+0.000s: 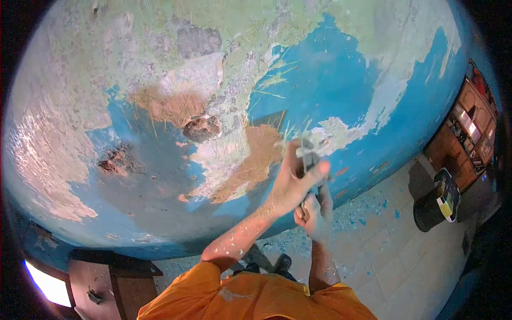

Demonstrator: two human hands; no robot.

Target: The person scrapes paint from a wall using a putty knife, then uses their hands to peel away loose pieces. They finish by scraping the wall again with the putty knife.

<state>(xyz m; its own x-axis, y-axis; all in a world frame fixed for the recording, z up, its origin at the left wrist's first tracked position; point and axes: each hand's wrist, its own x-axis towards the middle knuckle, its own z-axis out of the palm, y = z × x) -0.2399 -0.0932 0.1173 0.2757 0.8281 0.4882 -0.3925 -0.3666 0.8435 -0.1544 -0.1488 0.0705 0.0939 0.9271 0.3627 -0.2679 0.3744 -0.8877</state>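
Note:
In front of me is a wall of peeling blue paint (pixel 330 74), with pale green and bare plaster patches showing through. Against it, a grey scraper-like tool (pixel 308 158) is blurred by motion, near the lower edge of a whitish patch (pixel 333 133). My left hand (pixel 290 186) is wrapped round the tool's upper part, close to the wall. Just below, my right hand (pixel 314 216) is closed round its lower part. Most of the handle is hidden by my fingers. Paint flecks cover my left forearm (pixel 234 242).
Paint chips (pixel 357 218) litter the tiled floor (pixel 394 261) along the wall's foot. To the right stand a dark round container (pixel 426 210) with a yellow-marked item and a wooden cabinet (pixel 453 146). Brown furniture (pixel 93 274) and a bright screen (pixel 48 285) are at lower left.

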